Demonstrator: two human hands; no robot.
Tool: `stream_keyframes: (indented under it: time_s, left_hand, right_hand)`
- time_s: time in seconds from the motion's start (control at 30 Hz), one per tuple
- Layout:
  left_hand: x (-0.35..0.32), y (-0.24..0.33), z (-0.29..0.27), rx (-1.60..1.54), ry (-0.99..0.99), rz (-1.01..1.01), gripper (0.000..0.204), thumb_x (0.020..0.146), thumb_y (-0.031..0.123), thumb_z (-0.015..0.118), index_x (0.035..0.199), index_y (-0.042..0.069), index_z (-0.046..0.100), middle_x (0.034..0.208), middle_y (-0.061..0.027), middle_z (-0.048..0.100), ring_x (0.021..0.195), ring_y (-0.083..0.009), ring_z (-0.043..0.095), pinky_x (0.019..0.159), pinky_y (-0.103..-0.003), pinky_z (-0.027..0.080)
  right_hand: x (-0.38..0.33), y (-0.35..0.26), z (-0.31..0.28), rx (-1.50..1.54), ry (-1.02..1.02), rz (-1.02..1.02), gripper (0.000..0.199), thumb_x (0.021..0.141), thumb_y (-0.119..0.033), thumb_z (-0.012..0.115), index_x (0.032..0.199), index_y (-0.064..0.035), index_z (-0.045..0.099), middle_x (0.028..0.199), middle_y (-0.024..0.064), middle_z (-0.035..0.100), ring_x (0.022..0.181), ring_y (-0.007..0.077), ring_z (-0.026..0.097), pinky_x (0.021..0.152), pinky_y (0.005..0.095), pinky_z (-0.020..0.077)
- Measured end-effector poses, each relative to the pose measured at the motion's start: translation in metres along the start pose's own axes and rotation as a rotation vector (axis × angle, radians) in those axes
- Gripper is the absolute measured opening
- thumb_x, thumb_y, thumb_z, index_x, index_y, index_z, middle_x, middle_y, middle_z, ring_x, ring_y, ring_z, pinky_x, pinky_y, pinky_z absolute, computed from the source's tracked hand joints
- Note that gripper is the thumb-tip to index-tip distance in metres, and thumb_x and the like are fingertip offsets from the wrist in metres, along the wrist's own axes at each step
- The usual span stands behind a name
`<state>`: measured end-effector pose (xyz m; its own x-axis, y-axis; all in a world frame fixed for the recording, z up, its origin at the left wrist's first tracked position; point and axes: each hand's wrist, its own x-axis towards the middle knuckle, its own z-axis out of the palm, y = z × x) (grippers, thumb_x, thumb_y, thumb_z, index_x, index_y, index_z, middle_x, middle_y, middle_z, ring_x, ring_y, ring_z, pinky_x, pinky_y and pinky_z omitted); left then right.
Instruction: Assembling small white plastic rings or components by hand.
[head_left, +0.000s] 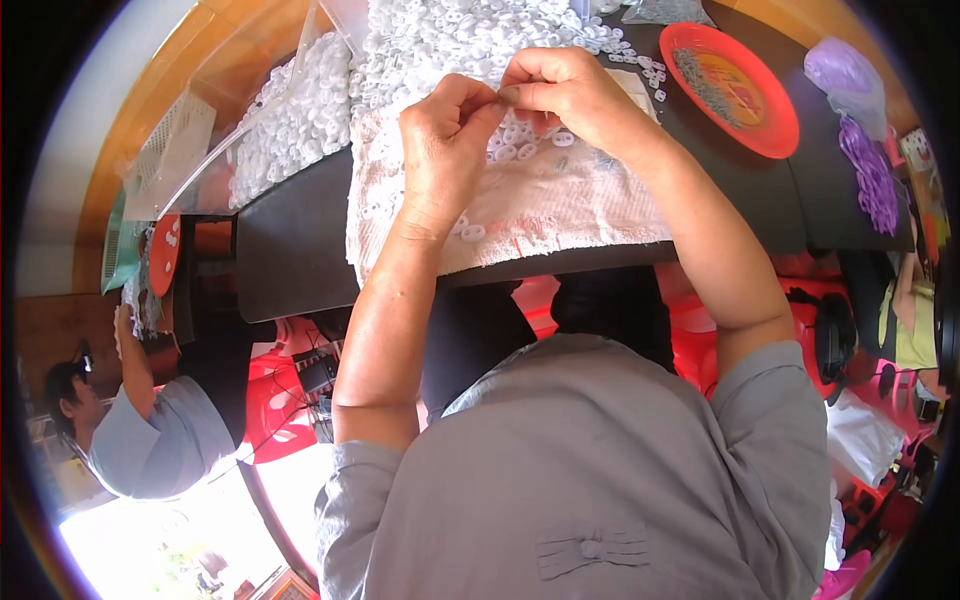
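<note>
Above a pale towel [590,215], my left hand [440,140] and my right hand [570,95] meet fingertip to fingertip. Both are closed in a pinch, and what sits between the fingers is too small and too hidden to name. Right below the fingertips lie several small white oval plastic pieces [515,150] with holes in them. Just beyond my hands spreads a large heap of the same white pieces [430,45]. A couple of loose ones [470,231] rest on the towel near my left wrist.
An orange-red plate [778,138] with small grey metal bits stands on the dark table [290,240] at right. Past it are a purple bag [845,75] and purple linked pieces [872,185]. A clear bin [190,185] stands left. Another person [165,430] sits at far left.
</note>
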<state>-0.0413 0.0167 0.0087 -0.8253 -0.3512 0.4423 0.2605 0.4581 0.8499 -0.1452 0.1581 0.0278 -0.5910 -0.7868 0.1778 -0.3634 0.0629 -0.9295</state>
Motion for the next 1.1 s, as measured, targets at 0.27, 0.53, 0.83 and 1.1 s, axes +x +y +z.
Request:
stream_keyframes:
  time_s: [0.27, 0.53, 0.83, 1.1]
  left_hand:
    - [0.001, 0.001, -0.002, -0.059, 0.015, -0.132, 0.006, 0.083, 0.001, 0.068, 0.088, -0.002, 0.066, 0.074, -0.0047, 0.066, 0.069, -0.0094, 0.059, 0.065, -0.025, 0.049]
    - [0.0, -0.008, 0.001, 0.062, -0.03, 0.006, 0.006, 0.08, 0.0, 0.069, 0.085, 0.0, 0.066, 0.073, -0.0051, 0.065, 0.066, -0.0108, 0.06, 0.062, -0.026, 0.049]
    - [-0.002, -0.005, 0.005, 0.248, -0.273, 0.207, 0.01, 0.073, 0.004, 0.072, 0.079, 0.006, 0.064, 0.078, -0.0044, 0.063, 0.067, -0.0217, 0.062, 0.06, -0.033, 0.051]
    - [-0.011, -0.005, 0.022, 0.569, -0.355, 0.587, 0.013, 0.071, 0.01, 0.073, 0.08, 0.009, 0.063, 0.095, -0.0054, 0.063, 0.087, -0.025, 0.062, 0.069, -0.038, 0.055]
  right_hand:
    - [0.0, 0.002, 0.0, 0.083, 0.098, -0.023, 0.012, 0.087, -0.011, 0.063, 0.084, 0.0003, 0.067, 0.069, 0.0041, 0.063, 0.058, 0.0099, 0.058, 0.05, 0.0247, 0.0463]
    - [0.003, 0.005, -0.006, 0.016, 0.083, -0.044, 0.011, 0.091, -0.012, 0.06, 0.089, -0.0021, 0.064, 0.073, -0.0007, 0.06, 0.062, 0.0062, 0.057, 0.054, 0.0216, 0.0433]
    - [0.002, -0.007, -0.005, 0.152, 0.116, 0.013, 0.009, 0.089, -0.004, 0.061, 0.081, 0.0007, 0.062, 0.07, 0.0029, 0.06, 0.058, 0.009, 0.054, 0.051, 0.024, 0.0435]
    - [0.004, 0.001, -0.004, 0.062, 0.153, -0.08, 0.011, 0.087, -0.007, 0.064, 0.079, 0.0007, 0.061, 0.07, 0.0029, 0.06, 0.061, 0.0095, 0.055, 0.051, 0.026, 0.0438]
